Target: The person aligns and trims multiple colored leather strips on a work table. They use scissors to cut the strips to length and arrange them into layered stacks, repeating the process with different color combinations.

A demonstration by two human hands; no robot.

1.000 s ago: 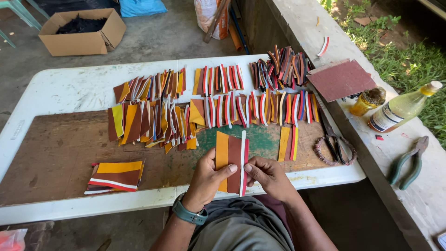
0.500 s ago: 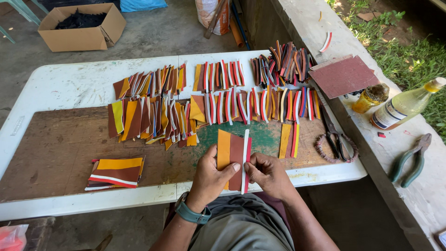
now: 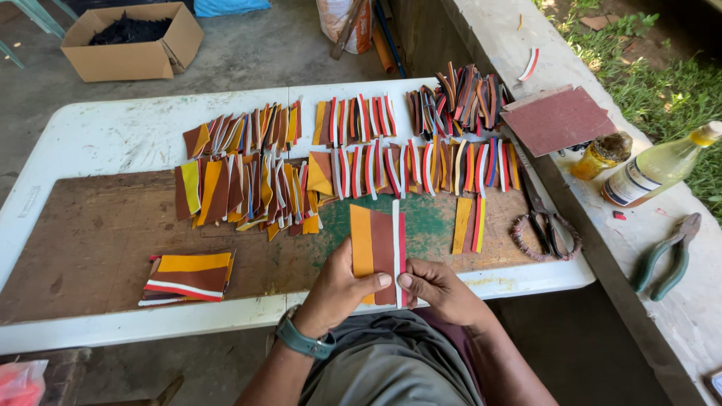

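Presently catalogued, seen from the head camera:

Striped panel (image 3: 378,252): flat piece made of orange, brown, white and red strips side by side; lying on the green patch of the brown board (image 3: 98,248), near edge of the white worktop (image 3: 98,135). Pinned at its lower end by both thumbs.

Left hand (image 3: 336,289): pressed on the panel's orange and brown side, thumb on top, fingers tucked beneath or at the edge; wristwatch on the wrist. Holding the panel.

Right hand (image 3: 440,289): pinching the red and white side, thumb tip beside the left thumb. Holding the same panel.

Nearby: finished striped stack (image 3: 188,277) to the left on the board; loose strip pair (image 3: 468,224) just right of the panel; rows of fanned coloured strips (image 3: 346,169) across the far half; scissors (image 3: 543,222) with wrapped handles at the right end; pliers (image 3: 669,256), clear bottle (image 3: 658,167) and small amber jar (image 3: 600,154) on the concrete ledge (image 3: 707,316); maroon sheet (image 3: 556,120); cardboard box (image 3: 135,41) on the floor.

Risks, as judged:
- Narrow white and red strips likely to shift or gap out of line if thumb pressure turns uneven.
- Panel overhanging toward the lap; slipping off the worktop edge possible with a loosened grip.
- Fanned rows close ahead; careless reach likely to scatter them.
- Scissors near the right elbow; knock or nick possible.
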